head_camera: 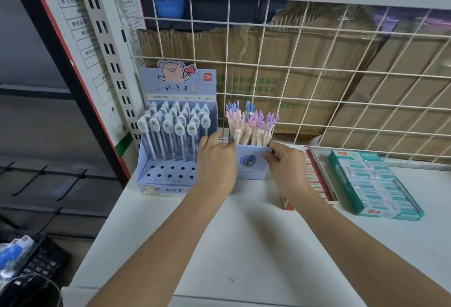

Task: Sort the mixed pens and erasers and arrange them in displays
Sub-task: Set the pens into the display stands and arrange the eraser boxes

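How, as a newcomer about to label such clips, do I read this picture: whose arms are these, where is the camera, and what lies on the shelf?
There is no machine here. A person works with bare hands, and the single picture comes from a camera worn on their head, looking forward and down. So the two arms reaching in from below are the wearer's own.

The left hand and right hand each grip a top side of a small blue box. It stands on the white shelf and holds pens with antler-shaped tops.

To its left stands a pig display with white-capped pens upright in holes; its front holes are free. To the right lie a red-edged carton and a green carton, seemingly of erasers. A wire grid backs the shelf.
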